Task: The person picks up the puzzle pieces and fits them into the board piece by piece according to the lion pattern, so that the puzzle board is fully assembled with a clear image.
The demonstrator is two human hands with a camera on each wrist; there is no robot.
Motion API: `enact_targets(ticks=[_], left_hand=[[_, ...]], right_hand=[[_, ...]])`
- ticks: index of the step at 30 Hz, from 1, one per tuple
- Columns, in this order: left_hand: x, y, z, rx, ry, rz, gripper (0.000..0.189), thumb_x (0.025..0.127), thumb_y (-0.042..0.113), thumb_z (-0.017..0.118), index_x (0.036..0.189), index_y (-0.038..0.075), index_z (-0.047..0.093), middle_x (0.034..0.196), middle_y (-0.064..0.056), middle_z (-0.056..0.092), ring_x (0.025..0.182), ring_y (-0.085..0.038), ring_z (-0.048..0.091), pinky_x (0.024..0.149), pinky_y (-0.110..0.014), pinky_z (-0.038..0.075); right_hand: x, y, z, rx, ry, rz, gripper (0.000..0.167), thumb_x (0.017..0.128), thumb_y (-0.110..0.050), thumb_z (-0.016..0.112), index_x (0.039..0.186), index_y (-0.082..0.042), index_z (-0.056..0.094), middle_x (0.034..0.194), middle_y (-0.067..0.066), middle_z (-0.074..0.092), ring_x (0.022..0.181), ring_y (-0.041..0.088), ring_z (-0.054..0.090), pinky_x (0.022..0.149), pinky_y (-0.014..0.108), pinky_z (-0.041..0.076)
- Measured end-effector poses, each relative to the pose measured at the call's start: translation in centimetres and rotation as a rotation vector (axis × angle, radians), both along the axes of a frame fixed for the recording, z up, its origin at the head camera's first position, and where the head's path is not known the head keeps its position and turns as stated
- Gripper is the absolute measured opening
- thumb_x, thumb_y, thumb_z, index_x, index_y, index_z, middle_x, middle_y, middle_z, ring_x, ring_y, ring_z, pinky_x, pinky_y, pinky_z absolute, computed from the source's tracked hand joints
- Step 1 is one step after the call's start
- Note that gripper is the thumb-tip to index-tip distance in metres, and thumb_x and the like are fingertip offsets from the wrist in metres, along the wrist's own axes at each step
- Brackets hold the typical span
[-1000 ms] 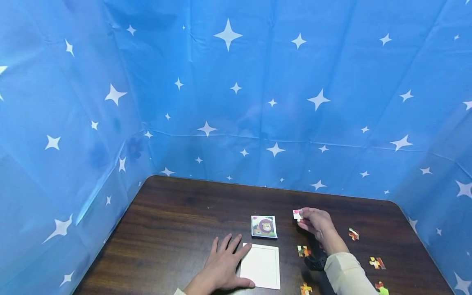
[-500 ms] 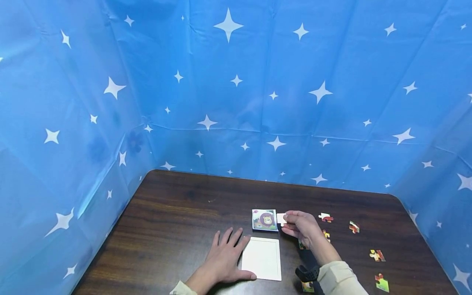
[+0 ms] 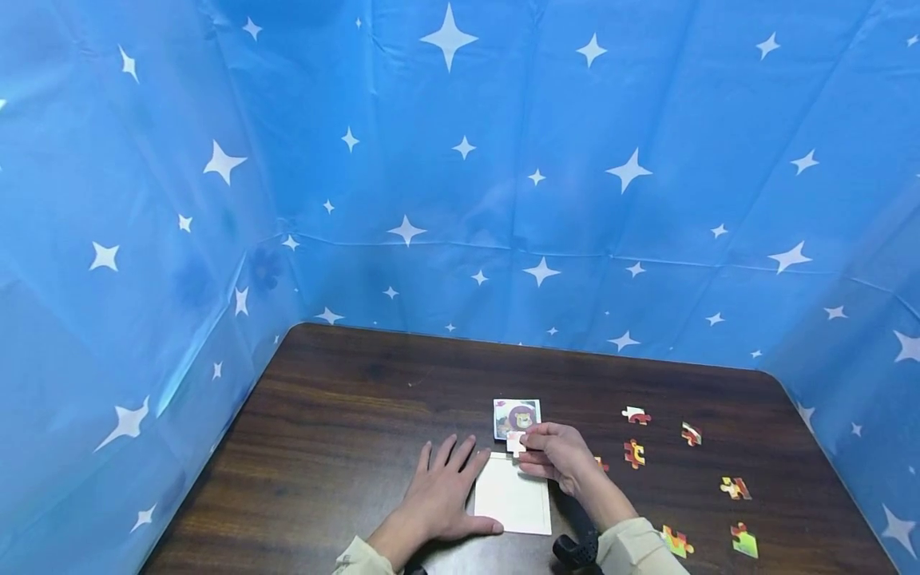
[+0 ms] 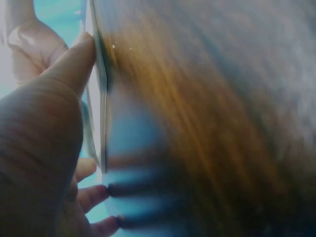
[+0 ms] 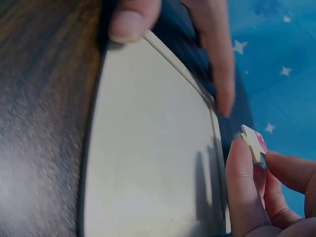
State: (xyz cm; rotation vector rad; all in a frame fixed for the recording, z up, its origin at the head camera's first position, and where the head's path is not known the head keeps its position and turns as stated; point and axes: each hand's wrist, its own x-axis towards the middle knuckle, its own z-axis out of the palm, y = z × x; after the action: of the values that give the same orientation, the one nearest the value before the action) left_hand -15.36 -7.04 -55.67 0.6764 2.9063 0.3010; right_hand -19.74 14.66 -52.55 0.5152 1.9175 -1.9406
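A white puzzle piece with a pink mark (image 5: pixel 255 142) is pinched between the thumb and fingers of my right hand (image 3: pixel 564 463). That hand hovers over the far edge of a flat white puzzle tray (image 3: pixel 512 499), just in front of a small lion picture card (image 3: pixel 514 417). Spread fingers mark my left hand (image 3: pixel 440 497), which rests at the tray's left side. Its thumb touches the tray's near edge, as the left wrist view also shows. In the right wrist view the tray's inside is plain, with a raised rim.
Several loose puzzle pieces lie on the dark wooden table (image 3: pixel 345 415) to the right, among them a white and red piece (image 3: pixel 636 415), an orange one (image 3: pixel 634 454) and a green one (image 3: pixel 745 541). A blue star-patterned curtain (image 3: pixel 460 200) stands behind the table.
Carrying the puzzle piece, my right hand has moved left from beyond the card's right side to the tray's far edge. My left hand has stayed beside the tray.
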Motion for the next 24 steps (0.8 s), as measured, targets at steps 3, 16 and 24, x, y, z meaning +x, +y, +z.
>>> enact_targets(ticks=[3,16,24], left_hand=[[0.0,0.0,0.0,0.031,0.010,0.000,0.111,0.070,0.091,0.058,0.157,0.025,0.038,0.162,-0.007,0.039,0.149,-0.037,0.033,0.116,-0.070,0.026],[0.4,-1.0,0.5,0.066,0.048,-0.016,0.105,0.072,0.084,0.065,0.155,0.024,0.041,0.160,-0.011,0.041,0.148,-0.038,0.035,0.115,-0.070,0.027],[0.5,-1.2,0.3,0.041,0.049,-0.013,0.105,0.072,0.085,0.064,0.154,0.023,0.043,0.160,-0.011,0.042,0.148,-0.037,0.037,0.115,-0.069,0.027]], right_hand=[[0.3,-0.7,-0.1,0.014,0.003,0.017,0.016,0.094,-0.002,0.065,0.109,0.004,0.065,0.084,0.010,0.072,0.067,0.014,0.073,0.066,0.032,0.063],[1.3,-2.8,-0.1,0.086,0.021,0.108,0.014,0.093,-0.001,0.066,0.105,0.005,0.063,0.084,0.012,0.072,0.068,0.016,0.074,0.065,0.033,0.063],[1.7,-3.6,-0.3,0.126,0.024,0.110,0.012,0.091,0.002,0.066,0.102,0.007,0.063,0.081,0.011,0.071,0.063,0.015,0.072,0.062,0.032,0.062]])
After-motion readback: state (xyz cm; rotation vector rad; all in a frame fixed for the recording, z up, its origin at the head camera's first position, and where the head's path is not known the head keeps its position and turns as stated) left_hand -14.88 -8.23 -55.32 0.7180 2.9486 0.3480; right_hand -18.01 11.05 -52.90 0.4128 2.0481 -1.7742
